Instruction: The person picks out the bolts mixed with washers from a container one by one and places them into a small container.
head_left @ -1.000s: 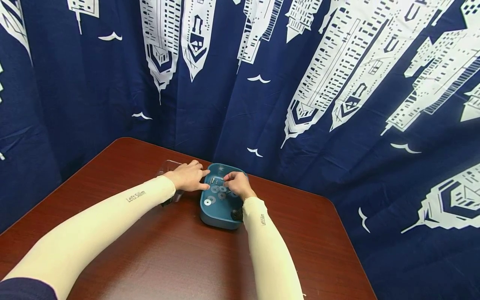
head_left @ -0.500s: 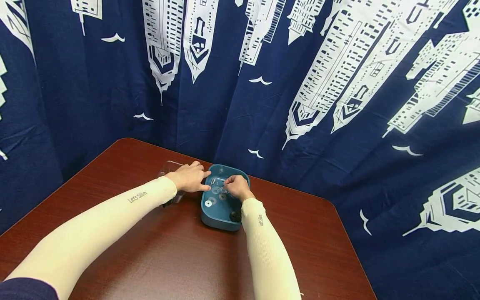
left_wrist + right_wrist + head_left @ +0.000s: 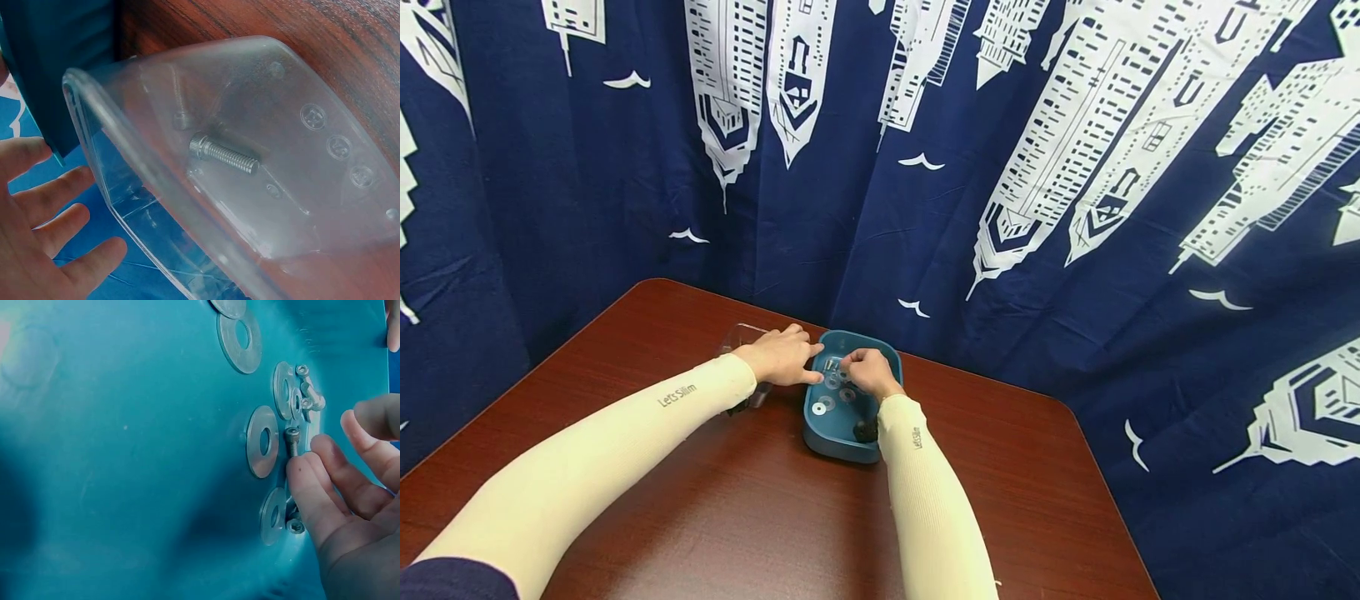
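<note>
My right hand (image 3: pixel 871 372) reaches into a blue bin (image 3: pixel 838 448). In the right wrist view its fingers are bent with a gap between thumb and fingertips; one fingertip touches a small socket-head screw (image 3: pixel 292 440). Flat washers (image 3: pixel 262 441) and other small screws (image 3: pixel 296 526) lie around that hand on the bin floor. My left hand (image 3: pixel 778 357) spreads its fingers at the bin's left rim, holding nothing. Beside it stands a clear plastic container (image 3: pixel 294 81) with a socket-head bolt (image 3: pixel 225 155) inside. A fainter screw shape shows behind that bolt, perhaps a reflection.
The bin and clear container stand side by side near the back edge of a brown wooden table (image 3: pixel 700 508). A blue curtain (image 3: pixel 820 250) with white printed buildings hangs behind the table. Both forearms wear cream sleeves.
My right hand has moved slightly left within the bin. My left hand keeps its place at the rim, and the whole head view has shifted a little.
</note>
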Tool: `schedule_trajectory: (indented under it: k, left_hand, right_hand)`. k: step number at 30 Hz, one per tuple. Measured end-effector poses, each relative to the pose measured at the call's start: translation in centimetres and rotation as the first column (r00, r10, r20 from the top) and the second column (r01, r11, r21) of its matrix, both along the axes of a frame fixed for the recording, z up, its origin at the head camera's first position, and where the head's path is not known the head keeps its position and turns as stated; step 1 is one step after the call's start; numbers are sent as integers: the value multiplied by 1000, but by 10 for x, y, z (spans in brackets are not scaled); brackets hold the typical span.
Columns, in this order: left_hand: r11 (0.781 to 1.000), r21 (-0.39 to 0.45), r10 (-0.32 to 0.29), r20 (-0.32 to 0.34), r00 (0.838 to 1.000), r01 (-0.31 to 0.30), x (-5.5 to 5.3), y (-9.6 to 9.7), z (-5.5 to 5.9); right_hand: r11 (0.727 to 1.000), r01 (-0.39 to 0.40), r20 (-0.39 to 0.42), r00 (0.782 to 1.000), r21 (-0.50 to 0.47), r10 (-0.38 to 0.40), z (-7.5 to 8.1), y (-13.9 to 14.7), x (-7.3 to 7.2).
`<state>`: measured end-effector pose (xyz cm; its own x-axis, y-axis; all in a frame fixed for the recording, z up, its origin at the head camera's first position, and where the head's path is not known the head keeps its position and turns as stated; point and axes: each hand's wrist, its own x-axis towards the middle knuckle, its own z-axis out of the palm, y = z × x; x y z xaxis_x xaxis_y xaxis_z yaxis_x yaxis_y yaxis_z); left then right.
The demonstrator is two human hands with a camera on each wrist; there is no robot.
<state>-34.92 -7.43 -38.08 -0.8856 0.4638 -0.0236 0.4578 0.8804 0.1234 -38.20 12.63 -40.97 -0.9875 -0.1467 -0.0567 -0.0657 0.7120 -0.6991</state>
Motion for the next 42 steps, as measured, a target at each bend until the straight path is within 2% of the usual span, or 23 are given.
schedule_trajectory:
  k: [9,15,19,25,30,42]
  left_hand:
    - [1000,-8,3,-7,1000,-3,0,2,1]
    - [1000,-7,9,6,1000,-9,-2,2,-1]
    - [1000,-2,12,2,1000,-12,-1,1,0]
    - [1000,-1,13,11,1000,-13,0,2,1]
    - [1000,8,19,12,1000,-19,1,3,-1]
    - [1000,11,15,3,1000,-15,1,2,-1]
  right_hand:
    - [999,45,-73,996,-12,-46,-1,3,3]
    - [993,94,-106,991,76,-86,-8,5,0]
    - [983,85,-138,988,160,-63,-10,6,0]
    - [976,78,-164,985,202,-45,-16,7,-2]
    - [978,82,-174,984,192,-48,-20,7,-3]
    - [985,99,-136,987,143,-80,-22,6,-2]
